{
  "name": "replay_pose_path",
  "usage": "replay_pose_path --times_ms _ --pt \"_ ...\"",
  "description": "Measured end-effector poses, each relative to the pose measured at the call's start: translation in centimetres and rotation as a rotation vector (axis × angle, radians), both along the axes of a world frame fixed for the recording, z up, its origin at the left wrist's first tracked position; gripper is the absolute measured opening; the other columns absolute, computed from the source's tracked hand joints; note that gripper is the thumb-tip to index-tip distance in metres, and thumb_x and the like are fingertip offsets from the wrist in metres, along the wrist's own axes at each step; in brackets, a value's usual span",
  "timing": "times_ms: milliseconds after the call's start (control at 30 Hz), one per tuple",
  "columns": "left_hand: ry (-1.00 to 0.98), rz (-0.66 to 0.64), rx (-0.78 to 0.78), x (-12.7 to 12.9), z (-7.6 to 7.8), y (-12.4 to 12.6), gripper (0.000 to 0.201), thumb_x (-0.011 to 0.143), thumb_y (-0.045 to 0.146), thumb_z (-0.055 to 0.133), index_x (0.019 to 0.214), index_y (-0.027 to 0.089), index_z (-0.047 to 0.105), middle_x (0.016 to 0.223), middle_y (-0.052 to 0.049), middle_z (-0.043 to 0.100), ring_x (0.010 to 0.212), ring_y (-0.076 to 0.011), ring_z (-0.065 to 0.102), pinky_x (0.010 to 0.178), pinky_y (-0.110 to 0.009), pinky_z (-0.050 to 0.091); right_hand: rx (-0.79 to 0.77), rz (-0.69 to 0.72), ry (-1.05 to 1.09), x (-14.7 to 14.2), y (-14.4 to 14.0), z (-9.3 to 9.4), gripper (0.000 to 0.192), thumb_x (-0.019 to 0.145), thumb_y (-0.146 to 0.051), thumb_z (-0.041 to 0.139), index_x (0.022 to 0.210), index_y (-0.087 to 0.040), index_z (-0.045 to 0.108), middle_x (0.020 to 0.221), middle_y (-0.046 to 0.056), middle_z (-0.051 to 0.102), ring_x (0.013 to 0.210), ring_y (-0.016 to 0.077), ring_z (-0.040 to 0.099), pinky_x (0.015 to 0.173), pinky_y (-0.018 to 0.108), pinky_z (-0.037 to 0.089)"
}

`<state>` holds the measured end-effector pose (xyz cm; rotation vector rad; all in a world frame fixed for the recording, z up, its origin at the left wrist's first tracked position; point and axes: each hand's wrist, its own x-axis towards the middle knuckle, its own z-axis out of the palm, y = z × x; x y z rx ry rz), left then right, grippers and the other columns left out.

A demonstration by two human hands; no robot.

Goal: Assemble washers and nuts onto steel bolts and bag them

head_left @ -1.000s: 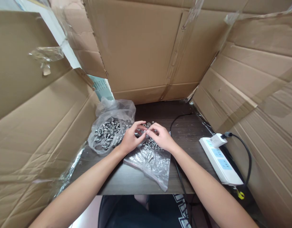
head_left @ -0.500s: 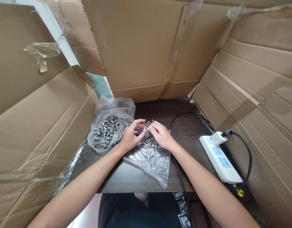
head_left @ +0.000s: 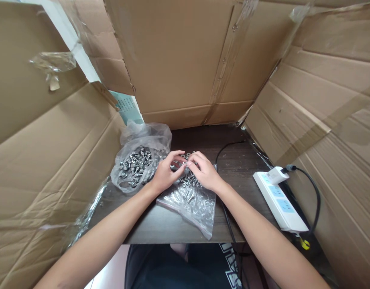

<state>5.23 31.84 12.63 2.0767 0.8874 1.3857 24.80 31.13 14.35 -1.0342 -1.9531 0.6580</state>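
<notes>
Head view: both hands meet at the middle of the dark tabletop (head_left: 233, 160), fingertips touching over a small metal part (head_left: 186, 163). Too small to say whether it's a screw or a washer, and I can't tell its long axis.

Left hand (head_left: 165, 174) comes in from the left, thumb and forefinger pinched toward the part, other fingers curled loosely. Right hand (head_left: 204, 170) comes in from the right, fingers bent down and closed on the same spot. Which hand actually carries the part: cannot tell. Both are equally near it.

The part sits at the far end of the flat zip bag (head_left: 191, 204), just above the loose screws (head_left: 188, 182) lying on that bag, directly under the fingertips. A few washers (head_left: 188, 154) lie on the bare tabletop just beyond the hands.

Containers: open crumpled plastic bag (head_left: 143, 140) left of the left hand, touching or nearly so, holding a pile of screws with washers on them (head_left: 135, 164). The flat zip bag lies under both hands with a scatter of screws on or in it; can't tell which.

Right side, well apart: white power strip (head_left: 279, 200) with plug and black cable (head_left: 314, 200). Cardboard walls (head_left: 179, 60) surround it on three sides.
</notes>
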Motion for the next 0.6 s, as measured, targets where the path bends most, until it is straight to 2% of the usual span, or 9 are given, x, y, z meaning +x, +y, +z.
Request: replay_pose_path --times_ms 33,67,133,200,300,367,433,533,600 --pt "0.0 0.002 -0.005 -0.01 -0.01 0.01 0.041 0.094 0.02 0.069 0.133 0.019 0.057 0.103 -0.006 0.079 0.091 -0.0168 0.078 0.078 -0.026 0.064 -0.001 0.0 -0.001 -0.01 -0.09 0.01 0.006 0.098 -0.026 0.054 0.093 -0.024 0.057 0.104 0.007 0.061 0.102 0.0246 0.06 0.093 0.04 0.048" --pt "-0.003 0.002 -0.01 -0.02 -0.03 0.02 0.041 0.094 0.02 0.069 0.133 0.019 0.057 0.103 -0.006 0.079 0.091 -0.017 0.078 0.078 -0.026 0.064 -0.002 -0.002 -0.001 -0.03 -0.17 0.01 0.005 0.093 -0.023 0.057 0.099 -0.024 0.056 0.107 0.007 0.061 0.102 0.0247 0.06 0.092 0.04 0.049" --pt "-0.007 -0.003 -0.017 0.0 -0.08 0.02 0.041 0.094 0.02 0.069 0.132 0.02 0.057 0.103 -0.006 0.079 0.092 -0.0171 0.078 0.078 -0.026 0.064 -0.002 -0.007 -0.001 -0.1 -0.31 0.0 0.025 0.087 -0.018 0.061 0.11 -0.024 0.055 0.113 0.008 0.061 0.102 0.0247 0.061 0.091 0.04 0.05" --pt "-0.007 -0.007 -0.02 0.04 -0.13 0.0 0.04 0.093 0.02 0.07 0.132 0.02 0.058 0.103 -0.006 0.079 0.092 -0.0173 0.078 0.078 -0.026 0.064 0.003 -0.002 -0.011 -0.17 -0.34 -0.02 0.028 0.087 -0.019 0.063 0.114 -0.024 0.056 0.116 0.008 0.062 0.102 0.0248 0.061 0.091 0.04 0.05" --pt "-0.002 -0.011 -0.016 0.09 -0.16 -0.05 0.04 0.094 0.021 0.069 0.132 0.02 0.058 0.103 -0.006 0.08 0.091 -0.0171 0.078 0.078 -0.027 0.064 0.01 0.011 -0.036 -0.2 -0.19 -0.06 0.006 0.095 -0.026 0.059 0.101 -0.023 0.062 0.109 0.008 0.064 0.102 0.0253 0.061 0.091 0.041 0.049" --pt "-0.003 -0.014 -0.012 0.1 -0.15 -0.1 0.04 0.094 0.021 0.069 0.132 0.019 0.058 0.103 -0.006 0.08 0.089 -0.0164 0.078 0.077 -0.026 0.064 0.009 -0.006 -0.055 -0.15 -0.04 -0.08 0.024 0.103 -0.032 0.051 0.084 -0.023 0.062 0.097 0.008 0.064 0.098 0.0252 0.061 0.092 0.043 0.048" --pt "-0.004 -0.015 -0.009 0.1 -0.11 -0.13 0.039 0.095 0.021 0.068 0.133 0.019 0.058 0.103 -0.006 0.08 0.089 -0.016 0.078 0.077 -0.026 0.064 -0.005 -0.029 -0.053 -0.09 0.04 -0.07 0.033 0.106 -0.034 0.047 0.078 -0.023 0.06 0.091 0.006 0.064 0.093 0.0243 0.06 0.091 0.042 0.047" --pt "-0.002 -0.019 -0.004 0.08 -0.07 -0.14 0.039 0.095 0.02 0.068 0.132 0.019 0.058 0.103 -0.006 0.08 0.09 -0.016 0.078 0.077 -0.025 0.064 -0.035 -0.024 0.008 -0.05 0.02 0.01 0.009 0.098 -0.03 0.059 0.094 -0.023 0.062 0.099 0.005 0.064 0.093 0.023 0.061 0.083 0.038 0.049" --pt "-0.001 -0.02 -0.003 0.07 -0.05 -0.13 0.039 0.095 0.02 0.069 0.132 0.019 0.058 0.104 -0.006 0.08 0.09 -0.0161 0.078 0.077 -0.025 0.064 -0.034 -0.014 0.017 -0.06 0.0 0.06 0.006 0.096 -0.028 0.06 0.094 -0.023 0.062 0.099 0.006 0.064 0.092 0.023 0.061 0.081 0.037 0.048"
